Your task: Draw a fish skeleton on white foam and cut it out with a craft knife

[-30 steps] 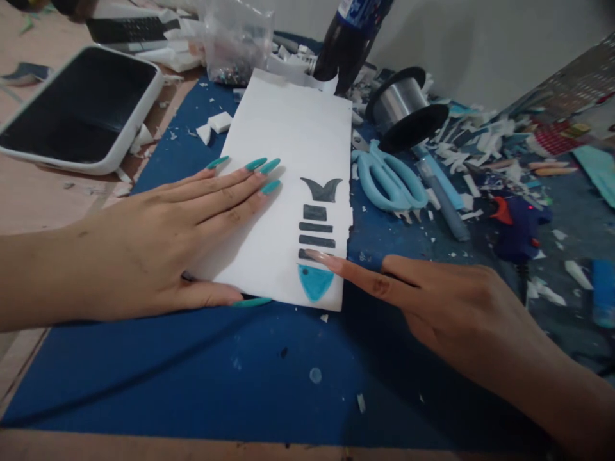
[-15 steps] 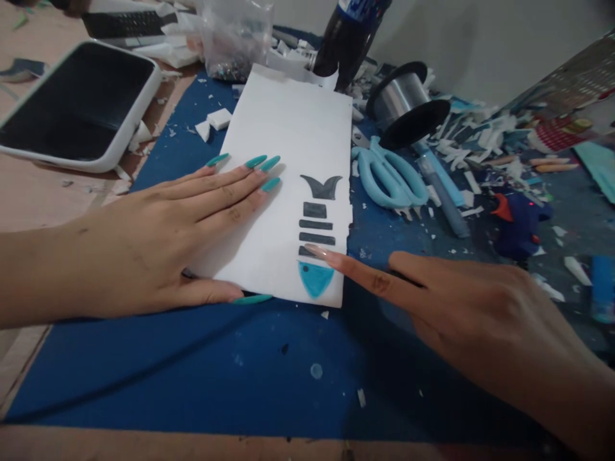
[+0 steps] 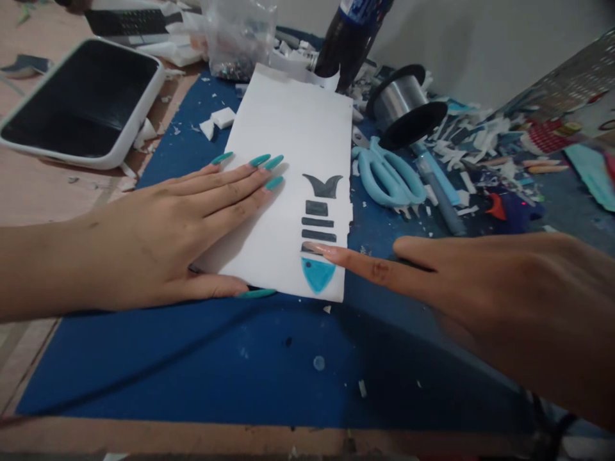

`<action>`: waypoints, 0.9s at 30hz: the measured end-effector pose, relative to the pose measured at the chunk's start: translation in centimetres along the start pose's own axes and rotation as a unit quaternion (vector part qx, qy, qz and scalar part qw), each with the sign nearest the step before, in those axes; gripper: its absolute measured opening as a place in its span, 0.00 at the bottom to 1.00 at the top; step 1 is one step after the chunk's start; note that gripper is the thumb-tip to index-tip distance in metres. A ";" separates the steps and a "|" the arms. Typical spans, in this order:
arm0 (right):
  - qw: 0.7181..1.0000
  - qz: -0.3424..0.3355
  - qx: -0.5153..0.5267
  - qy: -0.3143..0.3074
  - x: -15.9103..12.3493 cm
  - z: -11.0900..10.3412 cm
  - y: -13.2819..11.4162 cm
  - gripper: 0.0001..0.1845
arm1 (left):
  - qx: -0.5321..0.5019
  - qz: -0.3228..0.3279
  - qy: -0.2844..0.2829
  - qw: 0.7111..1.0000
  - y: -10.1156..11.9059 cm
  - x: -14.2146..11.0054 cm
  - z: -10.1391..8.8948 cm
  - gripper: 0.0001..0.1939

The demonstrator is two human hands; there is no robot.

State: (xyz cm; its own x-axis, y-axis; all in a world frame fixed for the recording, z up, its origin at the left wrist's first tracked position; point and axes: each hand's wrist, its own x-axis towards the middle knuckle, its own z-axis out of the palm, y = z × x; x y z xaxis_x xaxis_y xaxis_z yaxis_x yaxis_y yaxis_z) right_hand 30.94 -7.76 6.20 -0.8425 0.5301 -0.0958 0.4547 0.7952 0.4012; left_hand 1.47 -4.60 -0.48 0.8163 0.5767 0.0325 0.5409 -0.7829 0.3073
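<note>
My left hand [image 3: 192, 218] lies flat, its long teal nails spread over the white sheet [image 3: 288, 121], the thumb along its near edge. A fishbone figure lies on the sheet's right side: a blue head [image 3: 318, 275] with a dark eye, dark grey bars [image 3: 319, 235], a dark block [image 3: 317, 207] and a forked tail [image 3: 325, 186]. From the right, my right hand [image 3: 480, 275] reaches in with the index finger stretched out. Its tip touches the bar closest to the head. The other fingers are folded back, partly hidden, with nothing visible in them.
A blue mat [image 3: 192, 371] lies under the sheet. Right of it are light-blue scissors [image 3: 389, 176], a spool of clear line [image 3: 403, 102], a glue gun [image 3: 516, 211] and many scraps. A phone [image 3: 77, 102], a plastic bag [image 3: 240, 38] and a dark bottle [image 3: 353, 41] stand further back.
The right hand's back has shifted slightly up and covers more of the glue gun, its fingertip staying at the same bar. The view has moved a little; the left hand keeps its place.
</note>
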 end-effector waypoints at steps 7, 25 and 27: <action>1.000 -0.026 -0.006 -0.008 0.8 -0.4 0.6 0.34 | 0.004 -0.005 -0.006 1.000 0.1 0.0 -0.1 0.37; 0.999 -0.036 0.038 0.003 0.6 0.5 0.7 0.32 | 0.005 -0.016 -0.008 1.000 0.0 0.2 -0.1 0.40; 0.998 0.004 0.061 -0.005 0.4 0.8 0.6 0.31 | 0.009 -0.014 -0.009 1.000 0.0 0.1 -0.1 0.40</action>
State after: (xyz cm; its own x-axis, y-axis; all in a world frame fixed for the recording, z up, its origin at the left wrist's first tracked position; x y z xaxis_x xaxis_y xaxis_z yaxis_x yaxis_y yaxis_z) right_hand 31.09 -6.84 5.69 -0.8360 0.5389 -0.1033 0.4937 0.8209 0.2871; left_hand 1.56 -4.51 -0.43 0.8044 0.5941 0.0074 0.5666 -0.7708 0.2911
